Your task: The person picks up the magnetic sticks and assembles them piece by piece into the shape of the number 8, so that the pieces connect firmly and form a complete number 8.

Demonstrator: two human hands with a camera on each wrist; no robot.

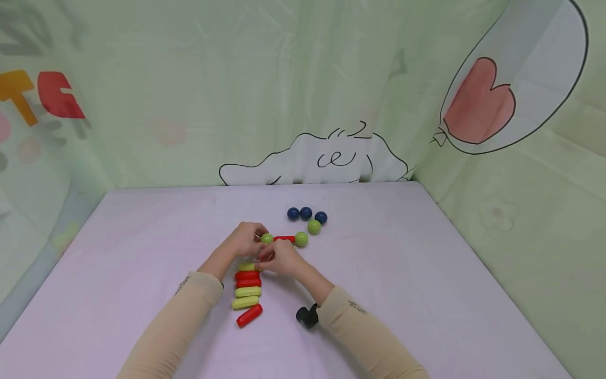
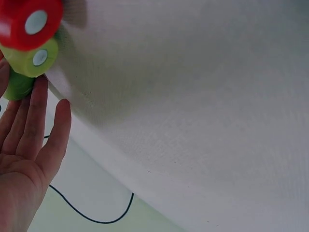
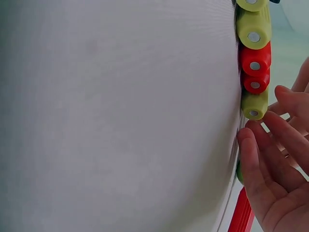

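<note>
My left hand [image 1: 246,238] has its fingers beside a green ball [image 1: 267,239], which joins one end of a red rod [image 1: 284,238]; another green ball [image 1: 301,239] is at the rod's other end. The left wrist view shows that hand [image 2: 29,140] with fingers extended, next to a ball. My right hand [image 1: 283,258] is at the end of the farthest yellow-green rod [image 1: 247,267]. Its fingers [image 3: 248,150] are loosely bent in the right wrist view, close to or touching that rod [image 3: 254,104]; actual contact is hard to tell.
Nearer me, red rods [image 1: 248,283] and yellow-green rods [image 1: 248,291] with silver end discs lie in a column, a slanted red rod [image 1: 249,316] closest. Farther back sit blue balls [image 1: 305,213] and a green ball [image 1: 314,227]. A black device [image 1: 307,316] is by the right cuff.
</note>
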